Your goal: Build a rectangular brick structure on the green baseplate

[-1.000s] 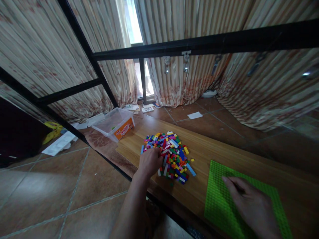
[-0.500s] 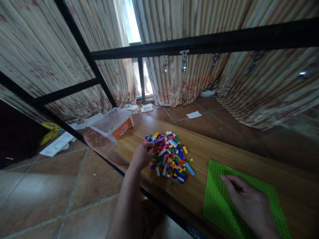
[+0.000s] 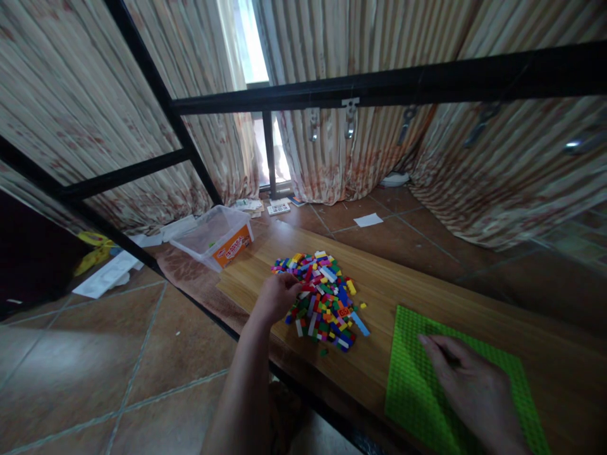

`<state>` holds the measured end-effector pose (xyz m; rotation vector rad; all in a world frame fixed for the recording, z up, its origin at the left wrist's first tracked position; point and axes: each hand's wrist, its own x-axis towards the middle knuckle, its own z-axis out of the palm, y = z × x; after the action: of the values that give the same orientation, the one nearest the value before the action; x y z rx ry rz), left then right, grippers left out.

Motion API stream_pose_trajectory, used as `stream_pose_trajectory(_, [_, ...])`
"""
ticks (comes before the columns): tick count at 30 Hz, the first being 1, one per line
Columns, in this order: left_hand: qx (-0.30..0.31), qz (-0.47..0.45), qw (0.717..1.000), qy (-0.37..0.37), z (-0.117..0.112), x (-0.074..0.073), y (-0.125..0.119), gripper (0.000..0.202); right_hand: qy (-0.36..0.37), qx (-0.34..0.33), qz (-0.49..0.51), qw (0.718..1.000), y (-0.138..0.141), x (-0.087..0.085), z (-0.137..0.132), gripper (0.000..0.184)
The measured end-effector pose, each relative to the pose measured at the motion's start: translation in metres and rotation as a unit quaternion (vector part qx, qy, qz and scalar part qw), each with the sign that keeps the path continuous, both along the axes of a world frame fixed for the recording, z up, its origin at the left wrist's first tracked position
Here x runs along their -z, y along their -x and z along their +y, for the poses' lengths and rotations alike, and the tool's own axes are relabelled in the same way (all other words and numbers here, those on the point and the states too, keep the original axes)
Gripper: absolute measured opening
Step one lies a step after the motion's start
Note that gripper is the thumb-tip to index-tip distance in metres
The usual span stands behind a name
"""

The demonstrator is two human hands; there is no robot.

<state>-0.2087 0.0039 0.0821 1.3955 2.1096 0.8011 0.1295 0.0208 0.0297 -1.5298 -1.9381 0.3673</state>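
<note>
Toy bricks [image 3: 327, 274], many, mixed colours: one loose heap on the bench [image 3: 393, 278], toward its left end, between far and near edges. Outliers: a long light-blue brick [image 3: 359, 323] at the heap's right flank, a small yellow brick [image 3: 363, 306] just beside, a dark green brick [image 3: 324, 352] toward the near edge.

Left hand [image 3: 276, 297]: at the heap's left side, fingertips down among the bricks, thumb and fingers drawn close by a red piece. Whether this grip pinches it, I cannot tell from here.

Green baseplate [image 3: 406, 332], studded: farther right, along the bench's near edge, well apart from the heap. Right hand [image 3: 474, 379] above it, thumb laid against curled fingers; anything inside that grip is hidden.

Condition of the work, by my reckoning: early. Done: bricks tipped out, baseplate laid out. Outstanding: the heap lies unsorted, and only studs show on the plate wherever hand and shadow leave it visible.

Clear plastic box [image 3: 199, 256], orange label [image 3: 233, 246]: at the bench's left end, a greenish bit visible inside.

Surroundings: black metal frame [image 3: 308, 93], striped curtains [image 3: 360, 38], white paper [image 3: 368, 220] on the tiled floor [image 3: 123, 347] beyond the far edge.
</note>
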Motion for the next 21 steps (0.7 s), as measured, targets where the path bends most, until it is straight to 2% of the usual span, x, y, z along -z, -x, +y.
stream_pose_trajectory(5, [0.029, -0.039, 0.999, 0.011, -0.002, -0.002, 0.001, 0.02, -0.005, -0.006, 0.006, 1.0, -0.002, 0.004, 0.0, 0.043])
stream_pose_trajectory(12, [-0.079, 0.042, 0.996, 0.018, -0.006, 0.007, 0.025, 0.027, 0.001, -0.004, 0.002, 1.0, -0.004, 0.007, 0.002, 0.043])
stream_pose_trajectory(21, [-0.073, 0.056, 0.995, 0.043, -0.018, 0.014, 0.042, 0.03, -0.013, -0.021, -0.004, 1.0, -0.004, 0.011, 0.002, 0.044])
